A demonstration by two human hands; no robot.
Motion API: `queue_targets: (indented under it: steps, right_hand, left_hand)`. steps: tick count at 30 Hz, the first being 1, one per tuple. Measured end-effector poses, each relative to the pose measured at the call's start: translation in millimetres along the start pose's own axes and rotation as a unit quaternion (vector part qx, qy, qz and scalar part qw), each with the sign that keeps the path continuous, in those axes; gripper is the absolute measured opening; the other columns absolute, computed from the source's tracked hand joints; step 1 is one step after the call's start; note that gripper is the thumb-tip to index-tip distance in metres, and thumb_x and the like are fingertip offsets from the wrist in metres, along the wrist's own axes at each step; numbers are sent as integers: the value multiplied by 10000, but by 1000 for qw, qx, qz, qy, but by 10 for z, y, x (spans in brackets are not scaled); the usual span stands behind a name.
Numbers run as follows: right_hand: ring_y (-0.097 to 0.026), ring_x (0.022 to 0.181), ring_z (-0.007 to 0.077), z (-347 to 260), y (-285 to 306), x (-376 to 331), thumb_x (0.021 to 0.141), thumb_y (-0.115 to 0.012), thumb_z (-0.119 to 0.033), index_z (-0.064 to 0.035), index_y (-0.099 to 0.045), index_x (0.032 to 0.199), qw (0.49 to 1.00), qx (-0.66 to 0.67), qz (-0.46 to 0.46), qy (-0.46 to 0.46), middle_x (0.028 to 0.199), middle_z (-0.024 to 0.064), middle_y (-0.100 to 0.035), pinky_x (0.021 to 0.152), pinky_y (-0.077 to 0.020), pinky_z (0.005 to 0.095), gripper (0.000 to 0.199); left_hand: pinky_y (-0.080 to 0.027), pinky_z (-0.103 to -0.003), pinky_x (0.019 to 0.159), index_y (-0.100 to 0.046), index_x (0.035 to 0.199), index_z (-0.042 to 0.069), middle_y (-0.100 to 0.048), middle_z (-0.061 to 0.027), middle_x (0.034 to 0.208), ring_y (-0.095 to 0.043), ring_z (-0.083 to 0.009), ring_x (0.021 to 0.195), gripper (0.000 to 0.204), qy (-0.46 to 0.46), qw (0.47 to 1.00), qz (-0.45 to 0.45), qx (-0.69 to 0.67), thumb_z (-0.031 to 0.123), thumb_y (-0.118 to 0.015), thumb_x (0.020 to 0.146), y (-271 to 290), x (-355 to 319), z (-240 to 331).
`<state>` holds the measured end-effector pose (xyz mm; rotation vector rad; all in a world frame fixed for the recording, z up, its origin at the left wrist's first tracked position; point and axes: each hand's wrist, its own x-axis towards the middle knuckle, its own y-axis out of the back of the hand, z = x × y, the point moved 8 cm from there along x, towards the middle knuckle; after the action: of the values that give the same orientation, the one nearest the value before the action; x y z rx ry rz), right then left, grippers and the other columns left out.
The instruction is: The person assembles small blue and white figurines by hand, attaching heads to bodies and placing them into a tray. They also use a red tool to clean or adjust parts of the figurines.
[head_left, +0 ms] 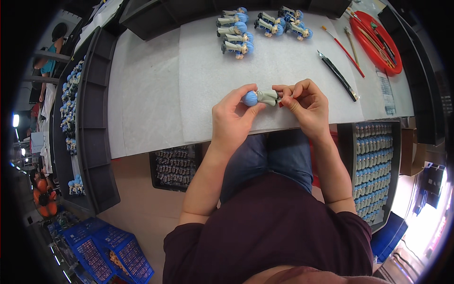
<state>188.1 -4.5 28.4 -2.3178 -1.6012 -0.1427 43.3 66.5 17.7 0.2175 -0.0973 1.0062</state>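
A small figurine [267, 97] with blue hair and a pale coat lies sideways above the white sheet [208, 80] near the table's front edge. My left hand [232, 116] is closed around its head, thumb below and fingers above. At the figurine's dark feet, my right hand [307, 106] pinches with thumb and fingertips. A bit of something red shows beside those fingertips; its kind is too small to tell. Farther back lie similar blue-haired figurines [239, 48], one column at the left and a looser cluster [288, 28] to its right.
A craft knife [338, 75] and a red-handled brush [350, 57] lie at the right, by a red oval tray [397, 66] of tools. Black trays [142, 26] border the table's back and left [97, 137]. Below the right edge stands a tray of figurines [373, 165].
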Motion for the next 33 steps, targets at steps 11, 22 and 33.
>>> queue_targets:
  steps: [11, 22, 33]
  right_hand:
    - [-577, 737, 121, -129, -59, 55, 789, -636, 54, -29, -460, 817, 999, -38, 27, 25, 746, 46, -568, 802, -477, 312, 197]
    - [-563, 725, 92, -260, -192, 202, 712, -731, 20, -7, -562, 871, 989, -138, 37, 39, 774, 30, -588, 664, -467, 217, 233]
    - [-564, 755, 120, -373, -396, 151, 784, -615, 70, -53, -692, 972, 946, -307, -44, 91, 850, 41, -573, 663, -455, 232, 237]
  left_hand:
    - [-504, -224, 719, -567, 1077, -55, -620, -86, 942, -588, -101, 830, 358, 27, 995, 11, -92, -19, -710, 751, 25, 12, -11]
    - [-512, -226, 747, -570, 1090, -55, -630, -80, 952, -606, -110, 850, 377, 56, 994, -19, -89, -25, -715, 743, 38, 9, -62]
    - [-448, -179, 565, -624, 1029, -10, -616, -25, 826, -530, -36, 643, 337, -8, 995, 11, -103, 7, -741, 714, 66, 22, -44]
